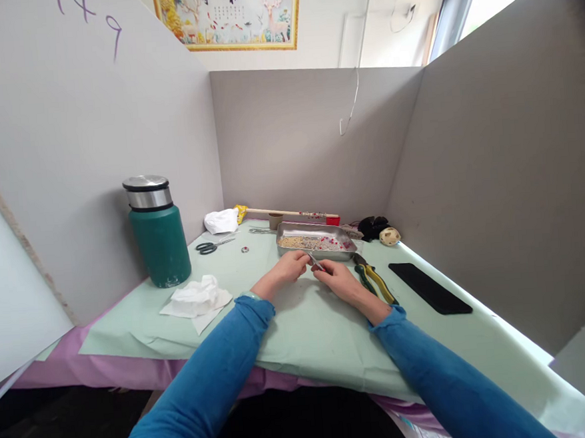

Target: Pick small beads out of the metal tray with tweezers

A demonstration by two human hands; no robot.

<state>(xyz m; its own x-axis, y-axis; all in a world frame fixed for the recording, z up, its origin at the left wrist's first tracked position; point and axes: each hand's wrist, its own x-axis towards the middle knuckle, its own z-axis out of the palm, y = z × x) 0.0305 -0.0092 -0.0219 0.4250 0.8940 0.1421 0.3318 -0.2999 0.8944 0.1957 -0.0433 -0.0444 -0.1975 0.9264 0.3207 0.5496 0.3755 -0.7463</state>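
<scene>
My left hand (292, 267) and my right hand (337, 279) meet just in front of a shallow metal tray (320, 254). Between their fingertips is a thin silvery tool (315, 261), too small to name with certainty. The fingers of my right hand are closed around its near end. My left hand is pinched at the tool's far end; what lies in that pinch is hidden. Inside the tray are small tan beads (294, 243) and some red and pink ones (331, 243). Pliers with green and yellow handles (377, 281) lie beside my right hand.
At left stand a green bottle (161, 247) and crumpled white tissue (198, 297). Scissors (209, 247) and a small ring-like piece (245, 249) lie farther back. A wooden stick (287, 212) lies behind the tray. A black flat strip (429, 288) is at right. Grey partitions (307, 138) enclose the table.
</scene>
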